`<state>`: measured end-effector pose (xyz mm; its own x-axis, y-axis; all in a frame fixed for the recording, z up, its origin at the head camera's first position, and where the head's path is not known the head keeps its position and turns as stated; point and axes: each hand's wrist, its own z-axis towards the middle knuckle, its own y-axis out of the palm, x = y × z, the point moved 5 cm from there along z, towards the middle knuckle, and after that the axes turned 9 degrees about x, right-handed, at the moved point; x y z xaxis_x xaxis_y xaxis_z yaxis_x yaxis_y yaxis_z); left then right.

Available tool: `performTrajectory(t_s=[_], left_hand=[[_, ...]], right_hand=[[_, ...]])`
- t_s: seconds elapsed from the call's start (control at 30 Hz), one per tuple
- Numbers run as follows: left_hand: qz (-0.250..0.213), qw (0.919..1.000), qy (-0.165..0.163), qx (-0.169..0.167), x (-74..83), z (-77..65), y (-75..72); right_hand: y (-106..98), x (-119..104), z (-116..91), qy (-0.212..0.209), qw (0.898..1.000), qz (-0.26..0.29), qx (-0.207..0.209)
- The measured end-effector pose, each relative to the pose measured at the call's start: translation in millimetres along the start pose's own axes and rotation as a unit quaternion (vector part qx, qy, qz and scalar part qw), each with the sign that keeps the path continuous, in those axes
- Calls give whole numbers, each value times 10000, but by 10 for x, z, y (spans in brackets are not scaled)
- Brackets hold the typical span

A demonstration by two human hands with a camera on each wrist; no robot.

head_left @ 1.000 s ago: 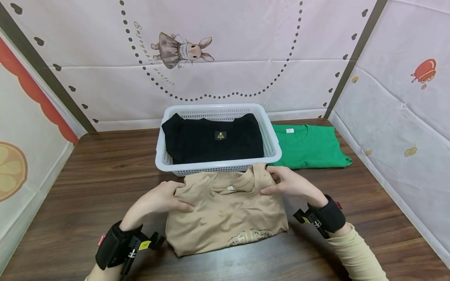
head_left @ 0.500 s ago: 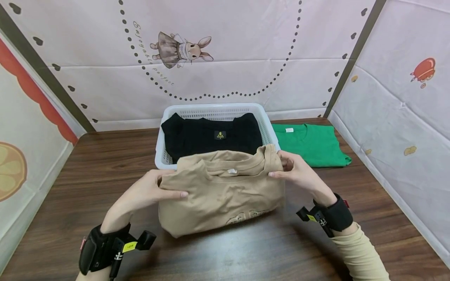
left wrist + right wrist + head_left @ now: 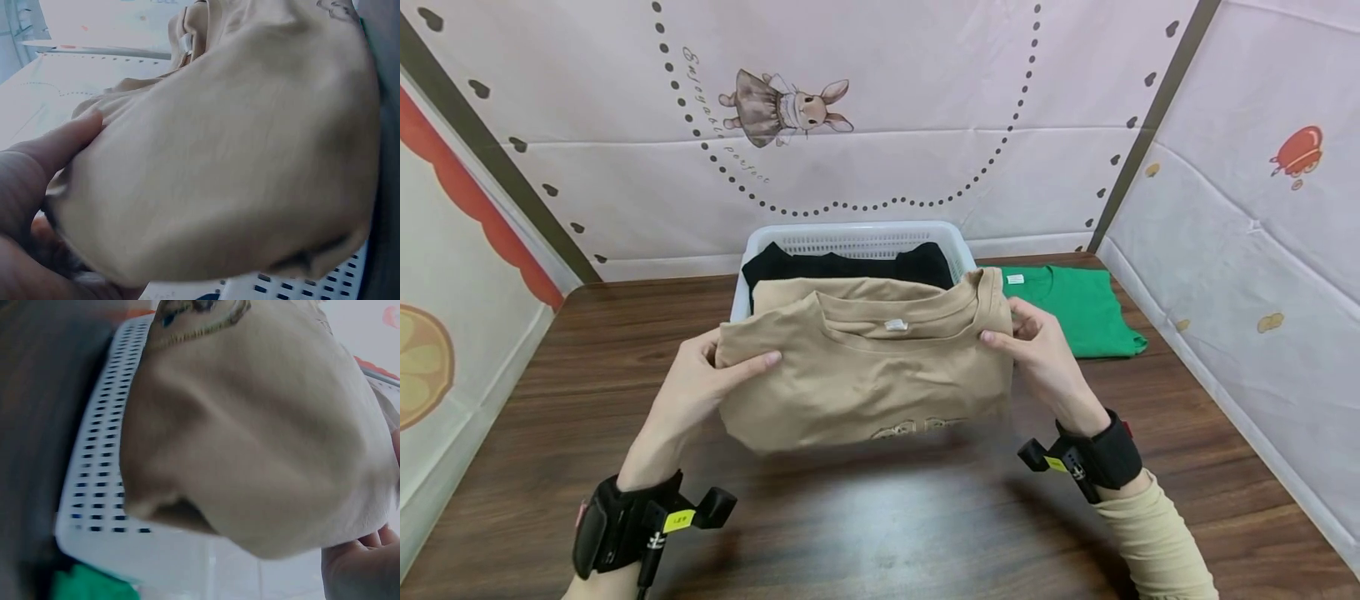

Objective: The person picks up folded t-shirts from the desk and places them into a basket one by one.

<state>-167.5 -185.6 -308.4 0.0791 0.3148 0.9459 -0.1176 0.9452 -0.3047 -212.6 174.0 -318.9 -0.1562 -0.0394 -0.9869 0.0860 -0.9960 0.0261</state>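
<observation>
A folded tan T-shirt [image 3: 865, 375] hangs in the air in front of and partly over the white basket [image 3: 857, 227], its collar with a white tag facing up. My left hand [image 3: 696, 379] grips its left edge, thumb on the front and fingers behind. At the opposite edge my right hand [image 3: 1045, 354] pinches the cloth the same way. Inside the basket lies a black garment [image 3: 850, 267], largely hidden behind the tan shirt. In the left wrist view the T-shirt [image 3: 219, 156] fills most of the picture; in the right wrist view the basket's slotted side [image 3: 100, 462] shows beyond it.
A folded green T-shirt [image 3: 1082, 312] lies on the brown wooden table [image 3: 880, 533] to the right of the basket. Printed cloth walls [image 3: 895, 100] enclose the back and both sides of the table.
Both hands have lifted the tan T-shirt off the table and carried it away from me, up over the basket's near side. It now covers much of the black garment.
</observation>
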Motion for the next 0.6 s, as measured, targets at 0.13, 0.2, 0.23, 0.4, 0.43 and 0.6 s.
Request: performTrajectory(t_s=[0.13, 0.2, 0.23, 0.4, 0.43, 0.6], left_hand=[[-526, 9979, 36, 376, 74, 67, -24], [-889, 9944, 49, 576, 109, 116, -33], [-1042, 9922, 70, 682, 125, 144, -40], [-1579, 9805, 204, 1156, 173, 296, -73], [-1649, 9782, 230, 1240, 176, 325, -77], [-1533, 9716, 558, 1716, 206, 453, -84]], right_hand=[[54, -122, 73, -231, 9995, 209, 105], [84, -182, 115, -272, 9990, 323, 158], [98, -211, 140, -294, 9986, 392, 195], [152, -347, 259, -566, 9954, 540, 545], [158, -370, 280, -666, 9943, 508, 654], [173, -432, 372, -1091, 9864, 416, 1156]])
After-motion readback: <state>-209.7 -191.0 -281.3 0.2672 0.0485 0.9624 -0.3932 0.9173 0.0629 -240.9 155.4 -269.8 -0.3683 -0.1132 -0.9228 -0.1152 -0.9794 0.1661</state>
